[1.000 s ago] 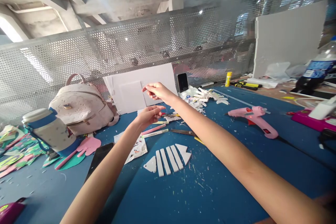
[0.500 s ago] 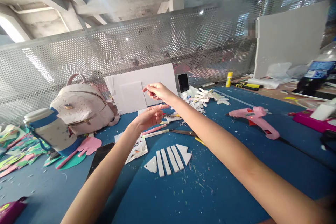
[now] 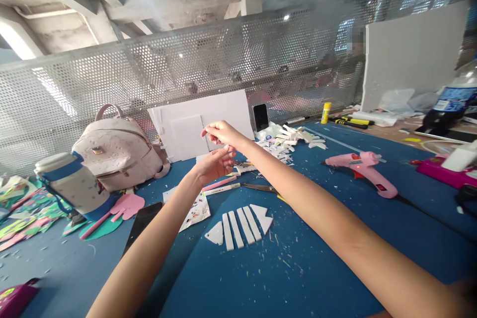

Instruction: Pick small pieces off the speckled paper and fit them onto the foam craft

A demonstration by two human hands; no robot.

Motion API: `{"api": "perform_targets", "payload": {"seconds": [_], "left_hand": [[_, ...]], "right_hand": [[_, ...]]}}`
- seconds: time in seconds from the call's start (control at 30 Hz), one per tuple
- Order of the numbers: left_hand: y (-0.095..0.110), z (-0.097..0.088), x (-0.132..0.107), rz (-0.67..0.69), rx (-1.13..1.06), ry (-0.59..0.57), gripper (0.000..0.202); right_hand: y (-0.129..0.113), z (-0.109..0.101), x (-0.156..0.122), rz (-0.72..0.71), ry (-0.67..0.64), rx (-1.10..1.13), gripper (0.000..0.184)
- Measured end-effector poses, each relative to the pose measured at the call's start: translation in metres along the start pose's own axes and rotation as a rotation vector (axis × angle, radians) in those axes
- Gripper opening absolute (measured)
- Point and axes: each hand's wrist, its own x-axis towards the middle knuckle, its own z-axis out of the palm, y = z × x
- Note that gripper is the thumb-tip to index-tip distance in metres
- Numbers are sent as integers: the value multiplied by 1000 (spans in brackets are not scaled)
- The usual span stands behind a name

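White strips [image 3: 246, 226], four, and two hands [image 3: 214, 165]

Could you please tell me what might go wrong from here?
The pink glue gun shows a lit red light, so it may be hot if the right forearm swings into it. The white strips look loose, so a lowered arm might push them out of line. The dark blade appears close beside that forearm and could perhaps nick it.
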Motion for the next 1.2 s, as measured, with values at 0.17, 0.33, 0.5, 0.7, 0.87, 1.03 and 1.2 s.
{"api": "perform_targets", "payload": {"seconds": [0.17, 0.33, 0.5, 0.7, 0.87, 1.03, 1.2], "left_hand": [[0, 0, 1, 20, -12, -9, 32], [-1, 0, 2, 64, -40, -12, 29], [-2, -3, 4, 77, -38, 10, 27], [-1, -9, 5, 72, -19, 73, 22], [-2, -17, 6, 66, 2, 90, 15], [-3, -24, 9, 54, 15, 87, 14], [-2, -23, 8, 46, -9, 101, 13]], "right_hand": [[3, -2, 2, -25, 1, -41, 31], [7, -3, 4, -56, 11, -94, 30], [8, -7, 2, -86, 16, -144, 29], [10, -20, 7, -153, 39, -169, 30], [8, -28, 9, -179, 95, -170, 30], [4, -29, 7, -189, 129, -162, 30], [5, -30, 8, -200, 137, -169, 30]]}}
